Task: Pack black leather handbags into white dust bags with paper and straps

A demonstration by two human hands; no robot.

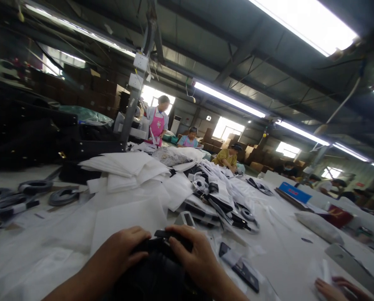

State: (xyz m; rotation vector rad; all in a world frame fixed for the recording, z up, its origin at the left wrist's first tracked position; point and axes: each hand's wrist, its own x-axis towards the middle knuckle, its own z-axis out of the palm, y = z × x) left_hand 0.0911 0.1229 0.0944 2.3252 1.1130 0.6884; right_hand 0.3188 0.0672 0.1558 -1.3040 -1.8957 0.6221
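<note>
A black bag point(152, 274) is at the bottom centre, close to my body, with its top edge up. My left hand point(127, 248) grips the left part of that edge between thumb and fingers. On the right part, my right hand point(190, 246) closes its fingers over a dark strap or flap near a small metal piece. The lower part of the bag runs out of the frame. Just beyond my hands lie white sheets point(127, 217) and a pale grey object with a rectangular opening point(185, 219).
Coiled grey cords point(63, 196) lie at left, black bags point(26, 129) behind them. Straps and coils point(218, 192) heap mid-table. Right of my hands is a wrapped black item point(240, 267). Another person's hands point(337, 287) are at lower right; several people work farther back.
</note>
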